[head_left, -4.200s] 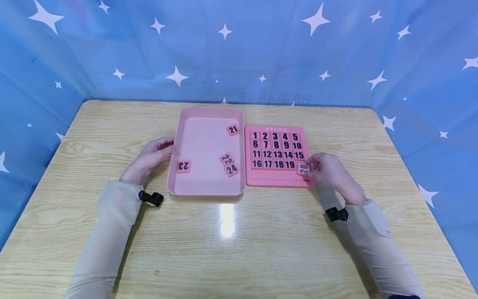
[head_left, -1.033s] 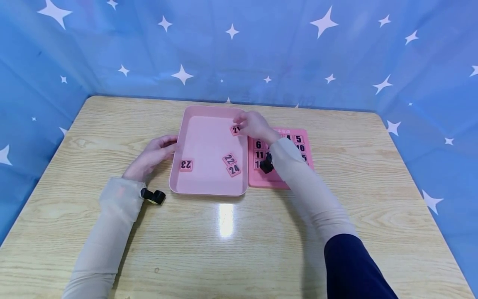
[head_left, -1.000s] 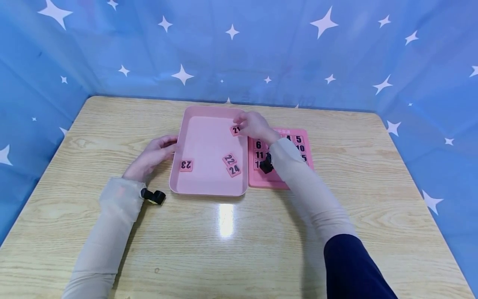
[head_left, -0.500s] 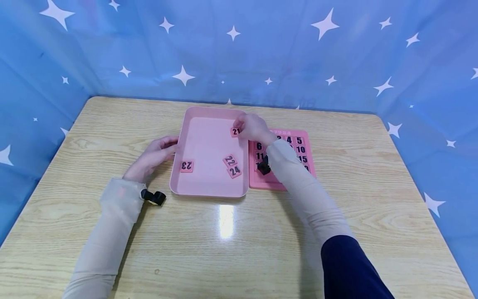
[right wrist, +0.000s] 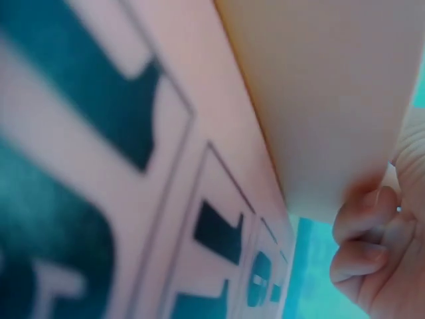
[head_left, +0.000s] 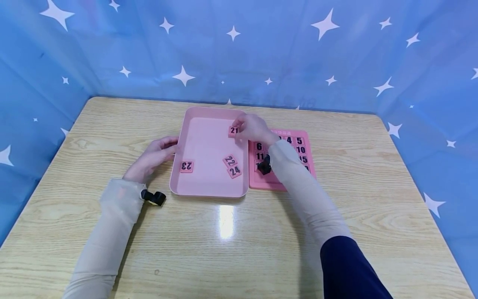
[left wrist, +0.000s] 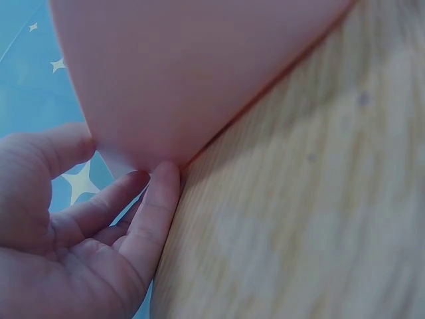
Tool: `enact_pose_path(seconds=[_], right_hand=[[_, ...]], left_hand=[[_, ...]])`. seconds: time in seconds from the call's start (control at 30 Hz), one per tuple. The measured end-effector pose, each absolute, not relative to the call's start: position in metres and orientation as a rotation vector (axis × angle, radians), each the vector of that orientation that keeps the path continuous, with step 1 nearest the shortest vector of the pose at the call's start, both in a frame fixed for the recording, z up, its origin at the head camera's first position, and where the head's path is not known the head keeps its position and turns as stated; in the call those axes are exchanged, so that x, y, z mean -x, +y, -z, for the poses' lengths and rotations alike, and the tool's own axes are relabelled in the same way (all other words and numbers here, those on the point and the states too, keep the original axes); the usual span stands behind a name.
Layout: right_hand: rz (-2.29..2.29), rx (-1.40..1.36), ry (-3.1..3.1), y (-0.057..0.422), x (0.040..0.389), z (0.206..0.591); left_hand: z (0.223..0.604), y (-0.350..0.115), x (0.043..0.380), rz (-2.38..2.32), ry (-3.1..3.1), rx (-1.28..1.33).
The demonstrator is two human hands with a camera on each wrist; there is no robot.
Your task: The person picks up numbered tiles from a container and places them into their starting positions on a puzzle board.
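My right hand (head_left: 254, 128) reaches over the right wall of the pink tray (head_left: 209, 191) and pinches the pink number tile 21 (head_left: 233, 131). In the right wrist view the tile is hidden behind the tray wall (right wrist: 332, 80); curled fingers (right wrist: 365, 219) show at its edge. My left hand (head_left: 154, 153) is at the tray's left side. In the left wrist view its fingertips (left wrist: 163, 176) touch the outer wall, fingers fairly straight. Tile 22 (head_left: 230, 160), tile 24 (head_left: 234, 171) and the upside-down tile 23 (head_left: 186, 166) lie in the tray.
The pink number board (head_left: 267, 183) lies against the tray's right side, its numbered tiles partly hidden under my right forearm. Both lie on a wood-grain table (head_left: 186, 257). A blue curtain with white stars (head_left: 261, 54) stands behind.
My right hand has gone from tile 20 at the board's right side to tile 21 in the tray. Within the last second tile 21 has turned straighter and shifted slightly left. The left hand stays put.
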State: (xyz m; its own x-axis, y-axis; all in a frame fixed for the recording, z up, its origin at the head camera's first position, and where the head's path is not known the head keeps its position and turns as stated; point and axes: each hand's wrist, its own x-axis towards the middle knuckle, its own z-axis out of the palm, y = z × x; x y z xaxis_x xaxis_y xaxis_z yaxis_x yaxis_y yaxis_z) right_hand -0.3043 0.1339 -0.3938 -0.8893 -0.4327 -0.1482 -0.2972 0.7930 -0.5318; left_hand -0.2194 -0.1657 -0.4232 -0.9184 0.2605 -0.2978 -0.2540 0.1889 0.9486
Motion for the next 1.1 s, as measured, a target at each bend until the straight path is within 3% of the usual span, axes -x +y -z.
enact_pose_path(seconds=[0.7,1.1], right_hand=[[1.061,0.863,2.731,0.186,0.254,0.356],[0.974,0.829,2.704,0.225,0.209,0.373]], left_hand=[[0.425,-0.163,0.22,-1.798,2.094,-0.014],[0.425,-0.163,0.22,-1.799,2.101,-0.025]])
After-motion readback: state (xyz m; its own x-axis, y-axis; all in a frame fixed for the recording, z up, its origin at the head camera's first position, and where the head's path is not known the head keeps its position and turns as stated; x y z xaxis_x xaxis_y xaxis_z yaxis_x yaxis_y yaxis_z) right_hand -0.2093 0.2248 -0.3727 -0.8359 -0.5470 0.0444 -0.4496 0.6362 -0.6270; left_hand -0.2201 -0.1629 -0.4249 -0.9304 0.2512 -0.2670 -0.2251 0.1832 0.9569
